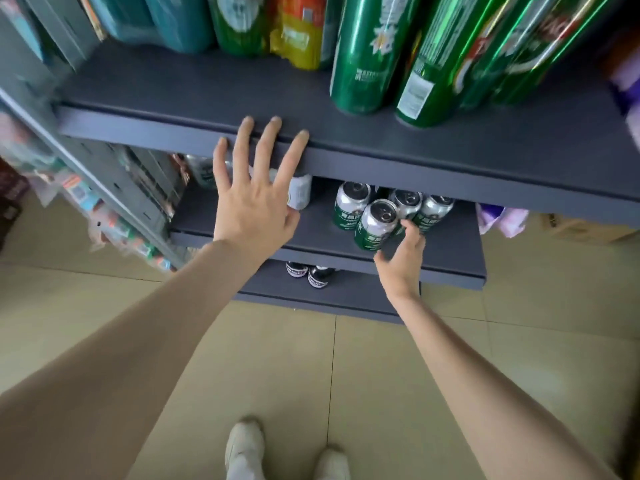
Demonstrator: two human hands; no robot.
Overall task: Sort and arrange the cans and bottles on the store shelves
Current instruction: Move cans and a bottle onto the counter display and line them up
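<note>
Several green cans with silver tops stand on the middle shelf. My right hand grips the front can, thumb and fingers around its lower body. Behind it stand more green cans, close together. My left hand hovers with fingers spread, its fingertips at the front edge of the upper shelf. A white can shows partly behind that hand. Tall green cans stand on the upper shelf.
Teal, green and yellow packs fill the back of the upper shelf. Two dark cans sit on the lowest shelf. A grey upright with hanging goods stands at the left. Purple items lie at the right; my shoes are on the tiled floor.
</note>
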